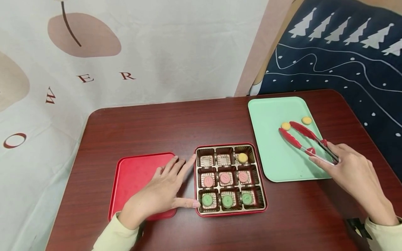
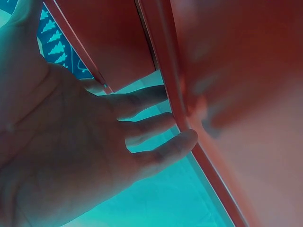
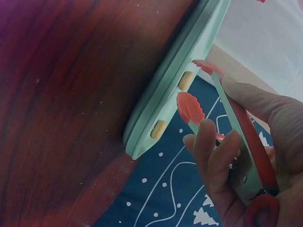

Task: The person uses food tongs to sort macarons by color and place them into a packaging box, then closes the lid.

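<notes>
My right hand (image 1: 355, 170) holds red-tipped metal tongs (image 3: 255, 146) over the mint-green tray (image 1: 271, 153). The tongs' tips are spread on either side of a round yellow candy (image 1: 285, 126); whether they touch it I cannot tell. A second yellow candy (image 1: 306, 120) lies to the right, near the tray's edge. With extended fingers, my left hand (image 1: 161, 190) touches the left side of a red box (image 1: 232, 214) of square compartments. One yellow candy (image 1: 243, 158) sits in its back right compartment, pink candies (image 1: 225, 178) across the middle row and green candies (image 1: 227, 201) along the front.
A red lid (image 1: 135, 181) lies on the brown table (image 1: 157, 132), partly beneath my left hand and forearm. A pale printed cloth (image 1: 176, 52) hangs behind the table. Dark blue cloth (image 1: 329, 62) with white trees covers the right side.
</notes>
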Action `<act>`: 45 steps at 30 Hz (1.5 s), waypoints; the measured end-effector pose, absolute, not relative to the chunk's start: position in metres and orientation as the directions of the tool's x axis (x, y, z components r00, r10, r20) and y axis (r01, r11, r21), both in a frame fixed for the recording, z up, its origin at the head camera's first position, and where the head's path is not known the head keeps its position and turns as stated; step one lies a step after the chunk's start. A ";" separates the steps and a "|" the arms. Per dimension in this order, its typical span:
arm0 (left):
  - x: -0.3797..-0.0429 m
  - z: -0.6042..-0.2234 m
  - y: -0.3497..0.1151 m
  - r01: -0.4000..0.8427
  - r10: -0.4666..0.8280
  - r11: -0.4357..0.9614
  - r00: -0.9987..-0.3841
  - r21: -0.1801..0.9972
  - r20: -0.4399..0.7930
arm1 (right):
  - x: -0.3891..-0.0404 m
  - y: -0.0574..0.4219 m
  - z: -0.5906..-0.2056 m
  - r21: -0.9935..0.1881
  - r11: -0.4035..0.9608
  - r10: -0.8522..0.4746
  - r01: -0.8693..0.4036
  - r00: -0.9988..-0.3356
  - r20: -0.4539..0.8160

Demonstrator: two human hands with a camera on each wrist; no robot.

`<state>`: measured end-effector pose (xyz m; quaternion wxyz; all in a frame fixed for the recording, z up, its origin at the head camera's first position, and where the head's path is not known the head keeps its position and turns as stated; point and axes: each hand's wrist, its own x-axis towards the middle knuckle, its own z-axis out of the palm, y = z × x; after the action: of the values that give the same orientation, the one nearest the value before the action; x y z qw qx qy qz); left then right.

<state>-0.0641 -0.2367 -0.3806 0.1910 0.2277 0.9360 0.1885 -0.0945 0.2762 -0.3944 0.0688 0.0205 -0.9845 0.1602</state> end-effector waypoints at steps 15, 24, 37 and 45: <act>-0.063 -0.380 -0.238 0.356 0.499 0.827 -0.822 0.435 -0.274 | -0.100 0.278 -0.393 -0.316 0.945 -0.037 -0.083 -0.988 0.149; -0.062 -0.380 -0.237 0.355 0.495 0.830 -0.825 0.431 -0.273 | -0.103 0.278 -0.390 -0.313 0.947 -0.031 -0.065 -0.993 0.114; -0.061 -0.380 -0.238 0.361 0.497 0.830 -0.825 0.426 -0.270 | -0.099 0.275 -0.392 -0.326 0.943 -0.031 -0.071 -0.992 0.124; -0.062 -0.379 -0.237 0.364 0.498 0.831 -0.824 0.420 -0.270 | -0.096 0.275 -0.390 -0.316 0.946 -0.028 -0.069 -0.991 0.132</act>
<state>-0.0624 -0.2367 -0.3793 0.1875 0.2296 0.9383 0.1778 -0.0964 0.2752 -0.3900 0.0632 0.0247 -0.9844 0.1621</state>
